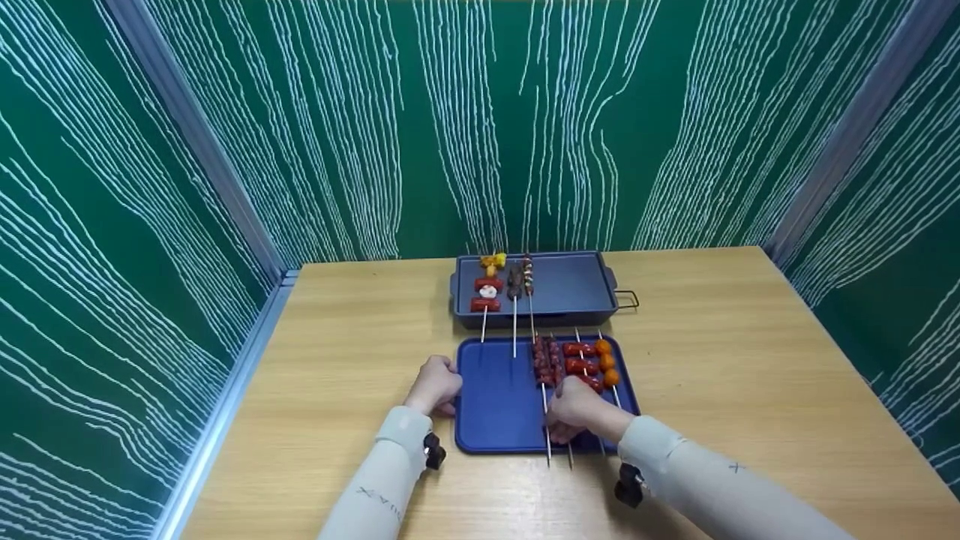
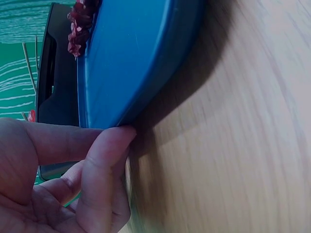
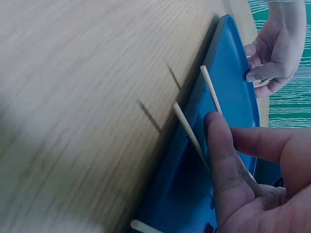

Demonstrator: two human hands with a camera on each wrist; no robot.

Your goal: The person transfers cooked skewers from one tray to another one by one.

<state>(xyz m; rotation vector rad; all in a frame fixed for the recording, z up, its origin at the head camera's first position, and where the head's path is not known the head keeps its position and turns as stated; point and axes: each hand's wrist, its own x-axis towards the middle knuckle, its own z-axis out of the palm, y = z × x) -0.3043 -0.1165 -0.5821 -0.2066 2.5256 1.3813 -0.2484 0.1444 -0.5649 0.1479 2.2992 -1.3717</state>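
My left hand (image 1: pixel 435 384) pinches the left rim of the blue tray (image 1: pixel 491 409) between thumb and fingers, as the left wrist view shows. Over the tray's front right part, my right hand (image 1: pixel 577 409) pinches the bare stick of the leftmost meat skewer (image 1: pixel 541 364). The stick end (image 3: pixel 211 87) rises past the thumb in the right wrist view. A second meat skewer (image 1: pixel 556 360) lies just right of it, its stick partly hidden by the hand. Further right on the tray are a red sausage skewer (image 1: pixel 580 365) and an orange ball skewer (image 1: pixel 606 360).
Behind the tray stands a dark rectangular grill (image 1: pixel 570 289) with a wire handle (image 1: pixel 628 299) on its right. On it lie a mixed skewer (image 1: pixel 487 285), a dark meat skewer (image 1: pixel 514 281) and a thin skewer (image 1: pixel 528 274), their sticks pointing forward. Wooden table (image 1: pixel 720 360) surrounds both.
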